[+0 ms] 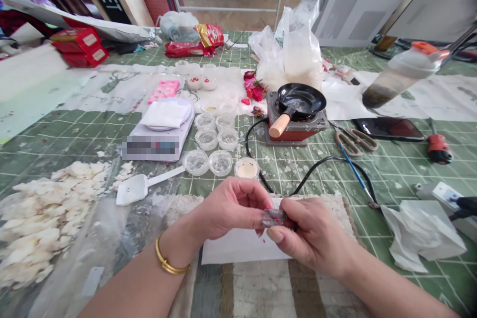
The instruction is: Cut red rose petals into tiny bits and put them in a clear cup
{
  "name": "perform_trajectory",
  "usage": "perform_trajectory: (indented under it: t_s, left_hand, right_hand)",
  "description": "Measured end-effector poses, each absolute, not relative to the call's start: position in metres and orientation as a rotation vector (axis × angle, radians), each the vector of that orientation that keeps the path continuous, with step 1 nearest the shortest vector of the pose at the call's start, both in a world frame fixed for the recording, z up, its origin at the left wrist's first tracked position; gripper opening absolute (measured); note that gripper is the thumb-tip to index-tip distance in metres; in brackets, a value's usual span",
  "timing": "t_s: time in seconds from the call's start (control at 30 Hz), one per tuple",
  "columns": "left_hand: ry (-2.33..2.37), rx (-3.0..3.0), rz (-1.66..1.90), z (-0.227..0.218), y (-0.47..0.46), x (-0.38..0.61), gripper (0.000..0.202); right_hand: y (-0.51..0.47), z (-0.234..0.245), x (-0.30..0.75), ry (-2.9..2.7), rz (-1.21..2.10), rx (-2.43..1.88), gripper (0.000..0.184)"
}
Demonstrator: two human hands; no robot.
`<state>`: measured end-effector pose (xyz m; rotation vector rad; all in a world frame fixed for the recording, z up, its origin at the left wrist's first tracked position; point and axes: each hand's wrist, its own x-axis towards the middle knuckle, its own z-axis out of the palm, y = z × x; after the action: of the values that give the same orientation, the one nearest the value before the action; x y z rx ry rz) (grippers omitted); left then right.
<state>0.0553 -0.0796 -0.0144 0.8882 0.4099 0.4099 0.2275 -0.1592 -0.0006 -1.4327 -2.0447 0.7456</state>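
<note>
The left hand (231, 210) and right hand (313, 236) are pinching a small grey piece (275, 217); both are hovering over white paper (238, 244).

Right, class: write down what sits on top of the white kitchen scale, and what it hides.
A folded white tissue lies on a round white dish on the white kitchen scale. The tissue covers the dish's middle, and the dish hides the scale's top.

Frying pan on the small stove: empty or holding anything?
Looks empty: the frying pan shows only a bare, glossy black inside, and it sits on the stove.
</note>
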Motion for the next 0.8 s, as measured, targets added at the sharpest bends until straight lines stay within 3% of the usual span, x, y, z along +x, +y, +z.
perform_trajectory:
  t_s: [0.8]
  left_hand:
    - [0.402,0.853,0.424,-0.0163,-0.0788,0.0555,0.014]
  right_hand:
    - [-0.1594,-0.0052,0.2269,-2.027,0.68,-1.403,0.041]
